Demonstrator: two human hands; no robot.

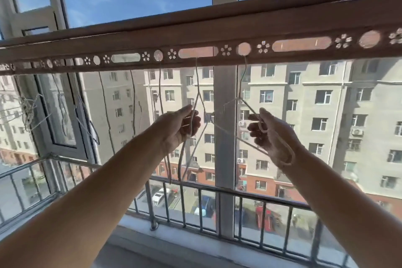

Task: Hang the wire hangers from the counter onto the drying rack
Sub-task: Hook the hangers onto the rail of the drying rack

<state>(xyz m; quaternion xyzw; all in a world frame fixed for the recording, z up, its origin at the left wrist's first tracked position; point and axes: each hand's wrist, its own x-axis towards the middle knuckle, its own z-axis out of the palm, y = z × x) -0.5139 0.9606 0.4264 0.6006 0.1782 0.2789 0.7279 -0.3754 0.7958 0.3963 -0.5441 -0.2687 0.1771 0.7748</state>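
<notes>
Head: wire hanger (250, 109) in R grip (269, 136)

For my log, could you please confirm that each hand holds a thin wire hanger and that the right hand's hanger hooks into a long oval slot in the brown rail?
Not quite: the head view shows the right hand holding a pale thin wire hanger hooked into a round hole of the brown perforated drying-rack rail, not a long slot. The left hand holds a second wire hanger.

Two bare forearms (104, 183), bare left hand (179, 129), bare right hand (273, 137), fingers (254, 129) shadowed
</notes>
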